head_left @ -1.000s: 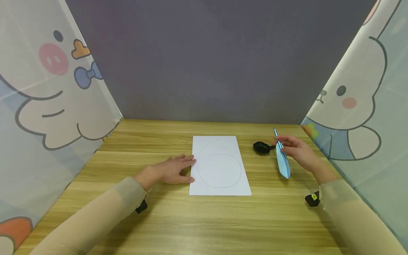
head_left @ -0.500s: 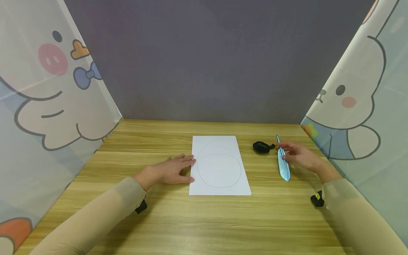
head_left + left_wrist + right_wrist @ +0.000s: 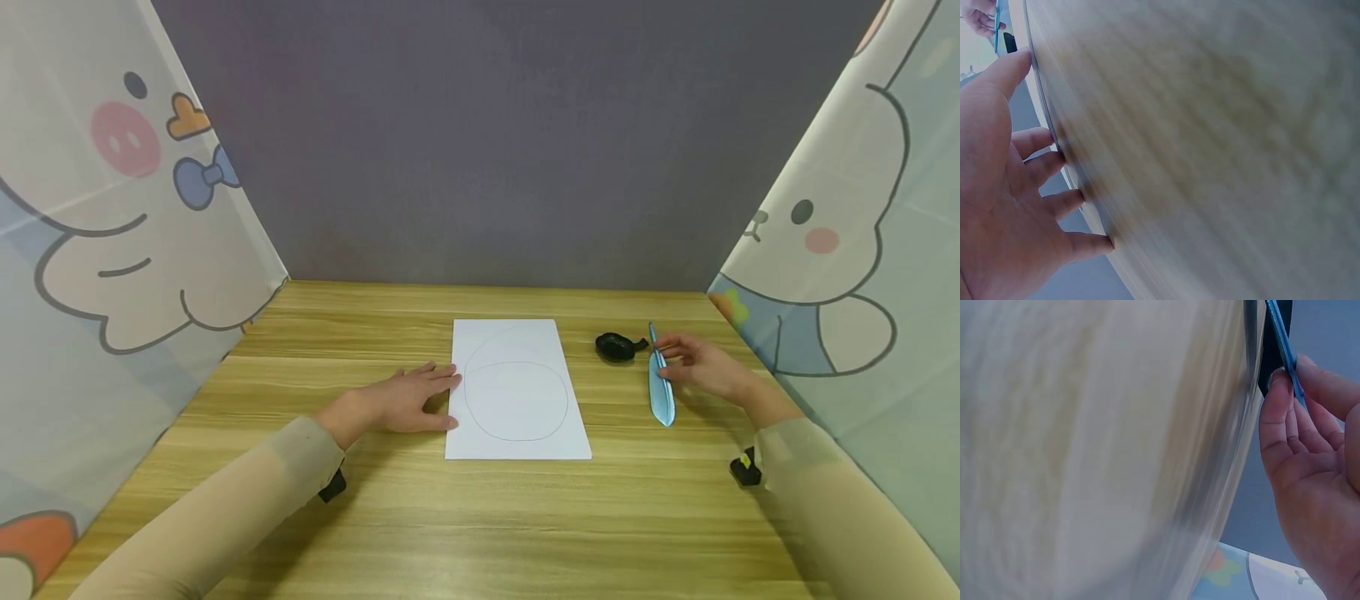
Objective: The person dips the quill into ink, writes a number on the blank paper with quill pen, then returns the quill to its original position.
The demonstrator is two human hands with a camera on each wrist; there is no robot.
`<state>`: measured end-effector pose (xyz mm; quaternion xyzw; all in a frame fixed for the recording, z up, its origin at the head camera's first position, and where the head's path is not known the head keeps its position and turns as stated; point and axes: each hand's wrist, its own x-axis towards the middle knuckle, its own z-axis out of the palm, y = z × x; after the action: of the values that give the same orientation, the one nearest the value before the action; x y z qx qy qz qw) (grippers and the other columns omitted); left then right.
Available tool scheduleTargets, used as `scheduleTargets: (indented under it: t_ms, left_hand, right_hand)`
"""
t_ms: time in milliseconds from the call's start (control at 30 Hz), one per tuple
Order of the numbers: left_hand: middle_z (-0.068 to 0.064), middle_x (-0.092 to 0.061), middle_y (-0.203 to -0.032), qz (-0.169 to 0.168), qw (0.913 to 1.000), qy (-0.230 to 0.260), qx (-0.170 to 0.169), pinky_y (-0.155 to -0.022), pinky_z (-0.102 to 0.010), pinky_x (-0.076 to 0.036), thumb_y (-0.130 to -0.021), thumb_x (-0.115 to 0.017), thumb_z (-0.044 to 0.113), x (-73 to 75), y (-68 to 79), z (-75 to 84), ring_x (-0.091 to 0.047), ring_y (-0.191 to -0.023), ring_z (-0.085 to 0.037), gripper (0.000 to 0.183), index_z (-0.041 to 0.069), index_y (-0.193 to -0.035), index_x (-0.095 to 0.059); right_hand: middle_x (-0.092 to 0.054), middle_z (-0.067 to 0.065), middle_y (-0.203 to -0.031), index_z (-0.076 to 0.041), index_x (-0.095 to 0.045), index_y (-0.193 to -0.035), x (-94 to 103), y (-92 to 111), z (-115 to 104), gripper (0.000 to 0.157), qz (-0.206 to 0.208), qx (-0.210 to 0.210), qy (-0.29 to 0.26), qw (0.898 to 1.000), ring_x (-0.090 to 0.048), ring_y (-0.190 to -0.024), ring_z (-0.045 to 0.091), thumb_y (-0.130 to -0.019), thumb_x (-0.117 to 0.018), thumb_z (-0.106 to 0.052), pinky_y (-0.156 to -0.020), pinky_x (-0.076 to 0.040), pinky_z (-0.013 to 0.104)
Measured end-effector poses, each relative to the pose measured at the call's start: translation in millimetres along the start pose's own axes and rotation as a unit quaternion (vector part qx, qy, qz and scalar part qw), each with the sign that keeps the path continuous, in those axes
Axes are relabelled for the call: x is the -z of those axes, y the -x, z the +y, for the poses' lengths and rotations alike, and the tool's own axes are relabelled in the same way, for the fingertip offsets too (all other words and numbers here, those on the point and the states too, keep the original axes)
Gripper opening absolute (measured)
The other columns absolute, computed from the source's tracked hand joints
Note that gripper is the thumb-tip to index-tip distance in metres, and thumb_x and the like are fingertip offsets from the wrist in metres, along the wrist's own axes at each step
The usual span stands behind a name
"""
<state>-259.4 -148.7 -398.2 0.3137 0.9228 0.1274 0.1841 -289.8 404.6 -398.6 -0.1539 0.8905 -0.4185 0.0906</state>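
Observation:
My left hand (image 3: pixel 405 402) lies flat with spread fingers, its fingertips on the left edge of a white sheet of paper (image 3: pixel 517 408). Thin rounded outlines are drawn on that sheet. In the left wrist view, the left hand (image 3: pixel 1004 187) shows straight fingers touching the surface. To the right, my right hand (image 3: pixel 705 367) pinches a light blue feather-shaped thing with a thin stem (image 3: pixel 662 396) between thumb and fingers. Its stem points away from me and its broad end towards me. The right wrist view shows the pinch on the blue feather-shaped thing (image 3: pixel 1284 340) edge-on.
A small black rounded object with a narrow neck (image 3: pixel 617 347) lies between the paper and the right hand, its neck pointing at the blue stem. The wood-grain table (image 3: pixel 480 525) meets a dark grey panel (image 3: pixel 495 167) behind and cartoon-printed cloths at both sides.
My right hand has shifted slightly right and towards me, lowering the blue feather-shaped thing; its broad end has then swung left. The left hand and the paper stay put.

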Motion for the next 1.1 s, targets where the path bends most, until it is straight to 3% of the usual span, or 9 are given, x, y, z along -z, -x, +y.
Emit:
scheduleTargets:
  t_ms: [300, 600, 1100]
  left_hand:
    - [0.000, -0.015, -0.186, 0.000, 1.0000, -0.004, 0.004, -0.132, -0.078, -0.011, -0.108, -0.058, 0.066, 0.2, 0.3, 0.8, -0.008, -0.173, -0.038, 0.088, 0.021, -0.177, -0.026]
    - [0.000, -0.014, -0.186, -0.003, 1.0000, -0.005, 0.005, -0.133, -0.077, -0.010, -0.108, -0.058, 0.066, 1.1, 0.2, 2.8, -0.008, -0.173, -0.037, 0.088, 0.021, -0.177, -0.026]
    - [-0.002, -0.014, -0.186, -0.002, 1.0000, -0.004, 0.004, -0.132, -0.078, -0.010, -0.109, -0.057, 0.065, 1.3, 0.8, 3.8, -0.008, -0.173, -0.039, 0.088, 0.019, -0.177, -0.026]
  right_hand:
    - [-0.060, 0.035, -0.145, 0.009, -0.053, -0.154, -1.5, -0.3, -5.1, 0.056, -0.013, -0.012, 0.047, 0.999, -0.071, -0.115, 0.024, -0.107, -0.073, -0.017, -0.085, -0.064, 0.029]
    - [-0.061, 0.030, -0.147, 0.003, -0.056, -0.155, -4.8, -4.3, -8.1, 0.056, -0.031, -0.026, 0.074, 0.996, -0.073, -0.116, 0.026, -0.108, -0.073, -0.022, -0.087, -0.063, 0.029]
    - [-0.059, 0.032, -0.149, 0.004, -0.056, -0.155, -4.2, -5.0, -7.3, 0.055, -0.041, -0.031, 0.063, 0.997, -0.074, -0.113, 0.024, -0.109, -0.072, -0.021, -0.085, -0.064, 0.031]
